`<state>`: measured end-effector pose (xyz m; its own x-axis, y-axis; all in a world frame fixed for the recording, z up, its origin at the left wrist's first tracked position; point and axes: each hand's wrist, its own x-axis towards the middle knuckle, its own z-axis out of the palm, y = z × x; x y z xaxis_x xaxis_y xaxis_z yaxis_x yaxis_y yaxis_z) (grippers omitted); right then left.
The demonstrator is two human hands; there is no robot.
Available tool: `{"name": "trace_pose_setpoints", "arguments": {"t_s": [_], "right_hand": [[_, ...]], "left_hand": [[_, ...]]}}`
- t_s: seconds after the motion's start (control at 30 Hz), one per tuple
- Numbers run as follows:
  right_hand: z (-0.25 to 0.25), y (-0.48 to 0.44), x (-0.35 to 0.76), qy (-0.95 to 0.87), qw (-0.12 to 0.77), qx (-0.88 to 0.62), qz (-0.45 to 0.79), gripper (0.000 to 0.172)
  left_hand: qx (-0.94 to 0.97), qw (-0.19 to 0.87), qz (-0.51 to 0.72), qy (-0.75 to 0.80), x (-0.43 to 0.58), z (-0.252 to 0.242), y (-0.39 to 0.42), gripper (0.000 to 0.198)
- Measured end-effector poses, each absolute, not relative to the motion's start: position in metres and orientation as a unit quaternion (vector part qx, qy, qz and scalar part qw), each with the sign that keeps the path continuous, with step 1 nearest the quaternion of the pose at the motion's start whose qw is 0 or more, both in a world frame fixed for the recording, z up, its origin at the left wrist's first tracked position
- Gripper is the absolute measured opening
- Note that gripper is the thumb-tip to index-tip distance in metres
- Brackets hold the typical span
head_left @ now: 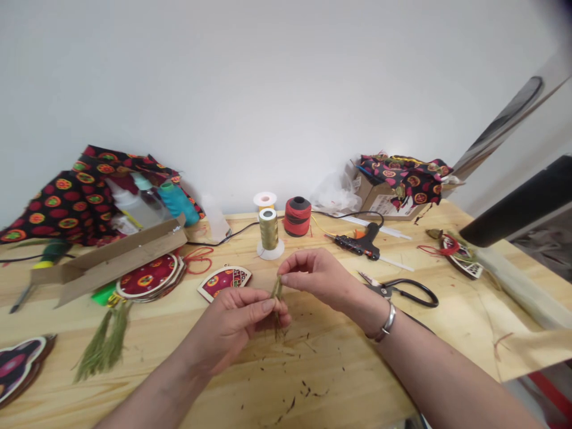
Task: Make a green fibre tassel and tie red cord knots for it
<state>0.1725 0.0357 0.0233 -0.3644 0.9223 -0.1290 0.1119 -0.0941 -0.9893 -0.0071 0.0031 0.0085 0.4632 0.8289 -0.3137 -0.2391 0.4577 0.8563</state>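
A small olive-green thread tassel [277,291] is held up between my two hands over the wooden table. My left hand [250,313] pinches its lower part between thumb and fingers, and loose strands hang below. At its top end, my right hand [313,277] is closed with thumb and forefinger together on the threads. Just behind my left hand lies a leaf-shaped wooden-framed ornament [221,280] with red patterned fabric, partly covered by the hand. A spool of olive thread [269,231] stands upright beyond my hands.
Black-handled scissors [402,291] and a glue gun [364,241] lie to the right. A red thread spool [297,215] stands at the back. Round ornaments [149,277] with green tassels [107,339] lie left beside a cardboard box [120,259]. Dark scraps [306,388] litter the table front.
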Motion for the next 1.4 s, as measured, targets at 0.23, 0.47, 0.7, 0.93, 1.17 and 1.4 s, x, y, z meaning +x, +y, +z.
{"name": "trace_pose_setpoints", "arguments": {"t_s": [0.23,0.47,0.7,0.93,1.17,1.4], "right_hand": [[0.025,0.035,0.172,-0.585,0.345,-0.475,0.559,0.007],[0.024,0.035,0.169,-0.602,0.365,-0.486,0.518,0.003],[0.023,0.033,0.171,-0.634,0.367,-0.484,0.479,0.004],[0.027,0.030,0.173,-0.664,0.375,-0.460,0.454,0.007],[0.037,0.025,0.175,-0.705,0.381,-0.446,0.400,0.013],[0.049,0.014,0.177,-0.763,0.370,-0.380,0.369,0.015]], "left_hand": [[0.390,0.757,0.352,0.388,-0.007,0.007,0.005,0.011],[0.375,0.765,0.354,0.385,-0.007,0.005,0.005,0.010],[0.371,0.760,0.363,0.392,-0.006,0.004,0.004,0.010],[0.364,0.767,0.363,0.383,-0.006,0.006,0.004,0.012],[0.370,0.695,0.458,0.412,-0.005,0.007,0.004,0.019],[0.538,0.328,0.590,0.505,0.001,0.016,-0.005,0.028]]}}
